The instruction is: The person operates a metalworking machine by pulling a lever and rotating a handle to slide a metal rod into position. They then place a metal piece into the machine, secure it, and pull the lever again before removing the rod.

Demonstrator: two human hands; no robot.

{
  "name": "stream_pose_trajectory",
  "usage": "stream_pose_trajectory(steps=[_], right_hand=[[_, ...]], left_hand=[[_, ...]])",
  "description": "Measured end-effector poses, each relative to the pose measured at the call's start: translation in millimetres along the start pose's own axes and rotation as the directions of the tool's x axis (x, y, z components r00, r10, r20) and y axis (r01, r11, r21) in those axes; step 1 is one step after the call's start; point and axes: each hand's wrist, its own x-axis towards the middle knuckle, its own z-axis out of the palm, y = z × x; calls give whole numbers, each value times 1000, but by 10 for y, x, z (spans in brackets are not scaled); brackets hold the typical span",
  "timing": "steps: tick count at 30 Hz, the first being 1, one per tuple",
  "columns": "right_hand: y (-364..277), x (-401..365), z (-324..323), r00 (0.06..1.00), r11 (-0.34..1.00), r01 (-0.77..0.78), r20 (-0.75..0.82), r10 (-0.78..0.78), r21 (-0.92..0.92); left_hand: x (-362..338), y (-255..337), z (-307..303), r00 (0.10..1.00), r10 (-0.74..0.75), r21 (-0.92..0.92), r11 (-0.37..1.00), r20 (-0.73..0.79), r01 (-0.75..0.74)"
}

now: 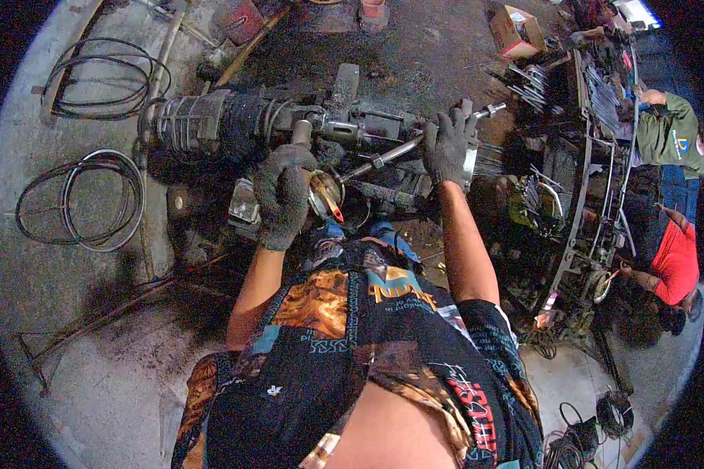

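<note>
Both of my hands wear dark grey gloves. My left hand point(281, 191) is closed around a short cylindrical metal handle point(301, 133) on the near side of a dark, greasy machine point(227, 121). My right hand point(449, 148) lies over a long metal rod point(399, 151), which slants up to the right and comes out past the fingers; the underside of this grip is hidden. Beside my left wrist is a round container point(318, 205) with an orange-tipped brush point(332, 205) in it. A shiny metal piece point(470, 166) shows beside my right hand.
Coiled black cables point(94, 199) lie on the floor at left. Metal rods point(532, 86) are piled at right near a cardboard box point(516, 33). Beyond a metal rack point(579, 195) are a person in green point(669, 133) and another in red point(675, 262). A bucket point(238, 19) stands behind.
</note>
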Motion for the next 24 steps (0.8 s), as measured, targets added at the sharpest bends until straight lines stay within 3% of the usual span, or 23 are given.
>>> stream_pose_trajectory(steps=[5, 11, 16, 19, 21, 22, 24], right_hand=[[-21, 27, -19, 995, 996, 69, -73, -73, -57], [105, 35, 36, 995, 985, 91, -27, -96, -145], [22, 55, -30, 1000, 994, 18, -18, -20, -106], [46, 42, -7, 1000, 991, 17, -20, -20, -135], [35, 40, -26, 1000, 988, 11, -26, -15, -157], [3, 45, -58, 1000, 985, 1, -12, -3, -173], [-63, 53, -112, 1000, 981, -12, 3, 13, -194]], left_hand=[[-7, 53, 12, 1000, -10, 0, 1000, -18, 10], [-39, -49, -1, 1000, 11, 19, 1000, -10, -11], [-10, 46, -4, 999, 53, 44, 998, -2, -53], [-38, 91, 15, 995, 63, 200, 979, -73, -48], [-49, 88, 33, 969, 231, 438, 883, -87, -171], [-36, 104, 30, 970, 230, 434, 884, -84, -173], [25, 173, -16, 992, 55, 691, 713, 115, -120]])
